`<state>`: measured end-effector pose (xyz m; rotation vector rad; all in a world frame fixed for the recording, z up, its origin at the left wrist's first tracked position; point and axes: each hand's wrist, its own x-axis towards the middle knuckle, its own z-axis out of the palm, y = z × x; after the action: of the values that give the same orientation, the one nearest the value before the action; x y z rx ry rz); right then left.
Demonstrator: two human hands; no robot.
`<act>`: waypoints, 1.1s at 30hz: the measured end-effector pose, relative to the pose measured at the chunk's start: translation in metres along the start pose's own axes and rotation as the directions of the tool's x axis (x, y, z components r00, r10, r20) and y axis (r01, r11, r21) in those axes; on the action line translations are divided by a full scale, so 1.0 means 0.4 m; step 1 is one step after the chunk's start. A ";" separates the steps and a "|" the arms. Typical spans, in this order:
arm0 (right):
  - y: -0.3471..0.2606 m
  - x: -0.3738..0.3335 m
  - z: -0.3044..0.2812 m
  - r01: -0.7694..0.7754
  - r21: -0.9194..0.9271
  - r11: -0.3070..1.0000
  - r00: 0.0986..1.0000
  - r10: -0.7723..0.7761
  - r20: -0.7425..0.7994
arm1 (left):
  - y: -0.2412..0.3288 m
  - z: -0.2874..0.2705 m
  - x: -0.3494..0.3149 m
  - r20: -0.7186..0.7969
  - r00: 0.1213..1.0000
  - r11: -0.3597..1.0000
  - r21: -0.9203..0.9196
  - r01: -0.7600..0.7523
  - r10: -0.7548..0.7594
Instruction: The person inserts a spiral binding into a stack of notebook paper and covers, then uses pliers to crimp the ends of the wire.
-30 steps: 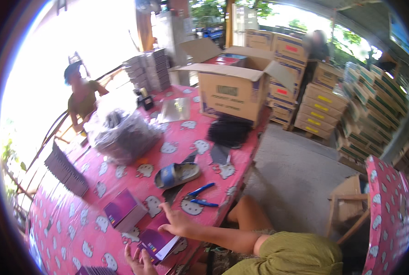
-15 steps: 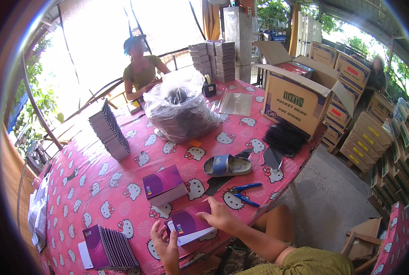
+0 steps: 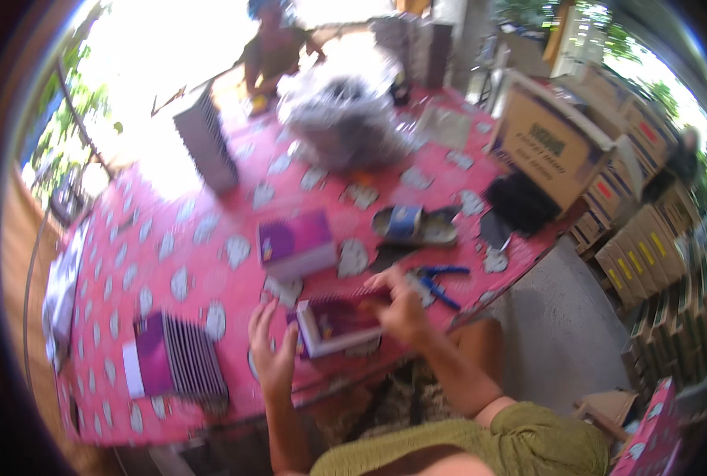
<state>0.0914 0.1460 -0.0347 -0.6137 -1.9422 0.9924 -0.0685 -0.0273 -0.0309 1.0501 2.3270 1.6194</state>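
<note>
A memo pad (image 3: 344,319) with a purple cover and white page edges lies near the table's front edge. My right hand (image 3: 403,308) grips its right end, its fingers blurred. Beside the pad's left end, my left hand (image 3: 273,349) is open, fingers spread and apart from it. Just beyond is a stack of purple memo pads (image 3: 296,242). Left of my left hand, a fanned row of memo pads (image 3: 183,361) with dark spiral edges rests on the table. Blue-handled pliers (image 3: 440,287) lie beyond my right hand, near a blue and grey slipper (image 3: 414,224).
On the pink patterned table (image 3: 210,317) stand a tall stack of pads (image 3: 205,143) and a clear plastic bag (image 3: 341,119) of dark items. Black thin pieces (image 3: 520,202) lie by an open carton (image 3: 555,147). A co-worker (image 3: 278,47) sits across; more cartons (image 3: 647,254) stand right.
The whole view has shifted and blurred with head motion. My right hand has moved further over the memo pad's right end. The pad's white page edges now face me more. My left hand stays spread.
</note>
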 end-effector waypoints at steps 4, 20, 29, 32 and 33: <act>0.021 0.010 -0.113 -0.296 0.514 0.805 0.936 0.351 -0.010 | 0.058 -0.012 0.006 0.009 0.999 0.998 -0.054 0.041 -0.040; 0.008 -0.016 -0.085 -0.544 0.518 0.660 0.828 0.522 0.205 | 0.053 0.011 -0.005 0.062 0.996 0.975 0.215 0.049 -0.064; 0.074 -0.057 -0.061 -0.324 0.037 0.945 0.944 0.321 0.069 | 0.043 0.037 -0.058 0.048 0.991 0.957 0.260 -0.129 0.121; 0.009 -0.033 -0.041 -0.333 0.032 0.942 0.940 0.329 0.088 | 0.024 -0.007 -0.052 0.037 0.993 0.964 0.238 -0.120 0.114; 0.000 -0.025 -0.041 -0.333 0.019 0.943 0.938 0.329 0.108 | 0.011 -0.012 -0.043 0.046 0.997 0.973 0.216 -0.076 0.067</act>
<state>0.1107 0.1454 -0.0339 -0.9054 -1.9431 1.2883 -0.0556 -0.0403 -0.0299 1.2087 2.5122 1.3760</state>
